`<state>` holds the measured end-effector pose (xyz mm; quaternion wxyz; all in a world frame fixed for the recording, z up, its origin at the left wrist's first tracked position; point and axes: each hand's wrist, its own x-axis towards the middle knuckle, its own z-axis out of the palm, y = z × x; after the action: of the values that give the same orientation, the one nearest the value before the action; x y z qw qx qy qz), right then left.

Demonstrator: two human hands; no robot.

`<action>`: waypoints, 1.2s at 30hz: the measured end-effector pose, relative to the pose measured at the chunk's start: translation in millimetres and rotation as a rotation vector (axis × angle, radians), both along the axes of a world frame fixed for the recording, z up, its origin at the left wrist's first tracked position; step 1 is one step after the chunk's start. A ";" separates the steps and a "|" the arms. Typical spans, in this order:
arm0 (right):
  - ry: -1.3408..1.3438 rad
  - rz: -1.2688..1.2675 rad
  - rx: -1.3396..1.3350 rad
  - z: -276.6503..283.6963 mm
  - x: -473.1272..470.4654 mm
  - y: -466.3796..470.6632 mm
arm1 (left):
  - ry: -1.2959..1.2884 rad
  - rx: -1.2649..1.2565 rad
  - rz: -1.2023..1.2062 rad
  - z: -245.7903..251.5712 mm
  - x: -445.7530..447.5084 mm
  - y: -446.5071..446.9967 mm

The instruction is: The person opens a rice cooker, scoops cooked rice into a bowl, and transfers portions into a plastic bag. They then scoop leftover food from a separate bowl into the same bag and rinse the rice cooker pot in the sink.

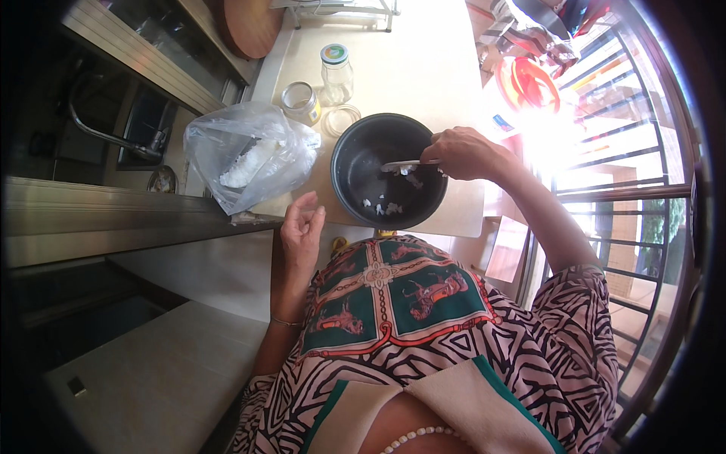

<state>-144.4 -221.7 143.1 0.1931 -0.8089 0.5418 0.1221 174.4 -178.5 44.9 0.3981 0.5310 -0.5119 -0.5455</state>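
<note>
My right hand (462,153) grips the handle of a pale spatula or rice paddle (400,166), whose blade is inside a dark round cooking pot (346,196). White clumps that look like cooked rice (392,209) lie on the pot's bottom, and some cling near the paddle. My left hand (303,227) is raised at the counter's near edge, left of the pot, fingers loosely curled and holding nothing. A clear plastic bag (289,170) with a white mass (249,164) in it lies beyond that hand.
Behind the bag and pot stand an uncovered glass jar (300,101), a lidded glass jar (337,76) and a clear round lid or dish (341,120). A wire rack (340,10) and a round wooden board (255,28) are farther back. Window bars are at right, a sink at left.
</note>
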 end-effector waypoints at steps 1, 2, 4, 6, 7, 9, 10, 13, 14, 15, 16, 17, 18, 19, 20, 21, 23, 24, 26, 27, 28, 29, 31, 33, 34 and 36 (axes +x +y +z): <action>0.031 0.012 -0.027 1.0 1.0 -5.1 | -0.025 0.056 -0.056 -1.9 -6.6 -2.1; 0.058 0.024 -0.013 2.0 2.0 -9.9 | 0.005 0.121 -0.108 -3.5 -13.0 -3.6; 0.130 0.041 0.019 4.2 5.4 -15.0 | 0.042 0.288 -0.195 -6.8 -24.7 -6.4; 0.157 0.128 0.098 7.3 9.3 -15.2 | 0.102 0.372 -0.200 -9.9 -32.7 -9.1; 0.184 0.164 0.145 9.3 10.9 -14.2 | 0.135 0.410 -0.209 -11.1 -35.2 -10.0; 0.155 0.194 0.256 11.8 15.1 -14.2 | 0.239 0.479 -0.186 -12.9 -36.0 -11.8; 0.126 0.214 0.305 12.7 16.0 -13.7 | 0.282 0.511 -0.159 -13.8 -36.3 -12.0; 0.055 0.156 0.322 10.0 16.6 -13.2 | 0.327 0.508 -0.160 -15.4 -35.3 -11.2; 0.021 0.148 0.317 7.3 16.1 -12.3 | 0.327 0.510 -0.150 -15.6 -35.0 -11.2; -0.013 0.141 0.311 3.4 15.5 -10.8 | 0.334 0.509 -0.148 -16.0 -35.0 -10.8; -0.052 0.130 0.312 -1.0 15.1 -9.1 | 0.346 0.503 -0.145 -16.2 -34.8 -10.6; -0.063 0.117 0.348 -6.5 15.4 -7.1 | 0.342 0.501 -0.142 -16.7 -35.0 -10.4; -0.077 0.101 0.390 -12.3 16.8 -5.4 | 0.344 0.492 -0.138 -17.1 -35.3 -10.0; -0.076 0.084 0.432 -18.5 17.9 -4.2 | 0.350 0.479 -0.132 -18.2 -35.9 -10.1; -0.132 0.053 0.441 -23.7 19.4 -1.7 | 0.353 0.479 -0.127 -18.8 -36.1 -9.3; -0.229 -0.020 0.471 -28.8 21.2 1.1 | 0.357 0.473 -0.121 -19.6 -36.1 -8.7; -0.361 -0.193 0.536 -38.7 25.6 8.8 | 0.360 0.458 -0.119 -21.3 -36.4 -7.9; -0.419 -0.210 0.504 -44.7 30.2 10.8 | 0.359 0.451 -0.121 -22.1 -36.2 -7.7; -0.533 -0.307 0.494 -54.5 35.8 12.2 | 0.352 0.452 -0.136 -23.2 -35.1 -7.5; -0.582 -0.350 0.490 -59.2 37.9 10.9 | 0.349 0.451 -0.143 -23.5 -34.5 -7.5; -0.627 -0.411 0.489 -63.2 38.8 7.7 | 0.342 0.451 -0.148 -23.6 -33.8 -7.7; -0.684 -0.463 0.496 -66.6 38.4 4.0 | 0.335 0.452 -0.152 -23.6 -33.3 -7.6; -0.793 -0.551 0.507 -71.2 36.3 -1.2 | 0.332 0.436 -0.163 -23.3 -32.5 -7.5; -0.894 -0.622 0.520 -73.0 33.3 -3.3 | 0.326 0.429 -0.170 -22.7 -32.0 -6.9; -0.927 -0.619 0.513 -73.0 31.4 -2.4 | 0.319 0.430 -0.175 -22.4 -32.0 -6.6; -0.965 -0.647 0.500 -72.3 29.1 1.1 | 0.309 0.424 -0.182 -21.6 -32.0 -6.6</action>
<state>-115.2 -220.6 70.8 0.6260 -0.4986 0.5658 -0.1983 142.5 -185.0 23.3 0.3008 0.4648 -0.3651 -0.7485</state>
